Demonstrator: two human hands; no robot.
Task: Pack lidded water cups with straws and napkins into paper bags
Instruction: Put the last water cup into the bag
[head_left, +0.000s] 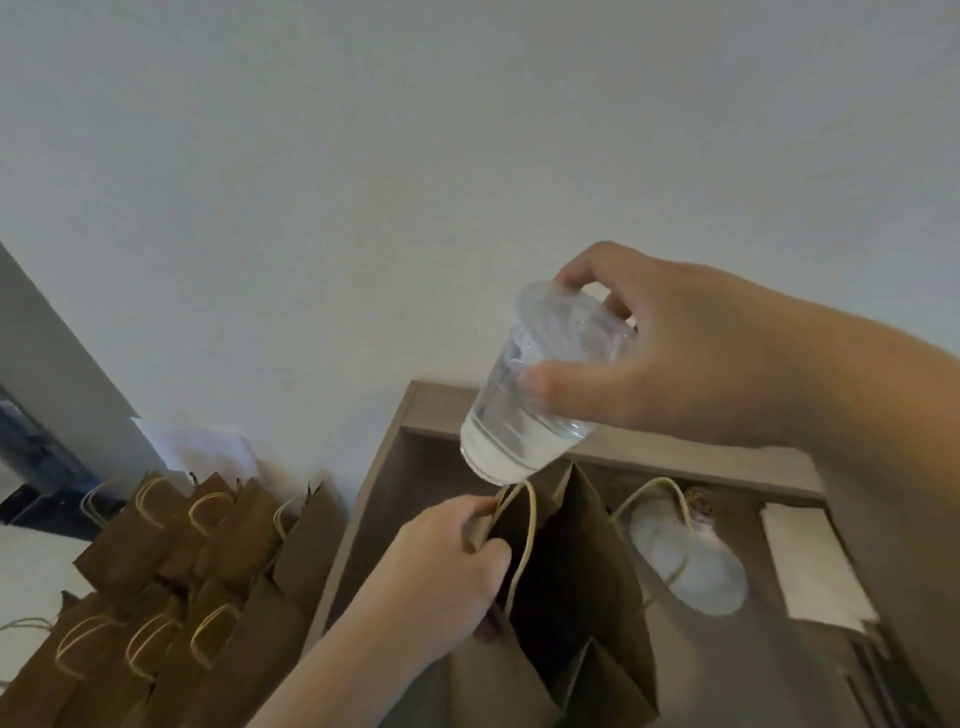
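Note:
My right hand (691, 358) grips a clear lidded cup of water (530, 395) by its lid and upper rim. The cup hangs tilted just above the mouth of an open brown paper bag (576, 597). My left hand (441, 577) pinches the bag's left rim beside its twine handle and holds the mouth open. The inside of the bag is dark, so what lies in it is hidden.
The bag stands in a wooden tray (426, 410) against the wall. Behind it lie clear cup lids (691, 571) and a white napkin stack (810, 566). Several upright brown bags (171, 582) with twine handles crowd the left.

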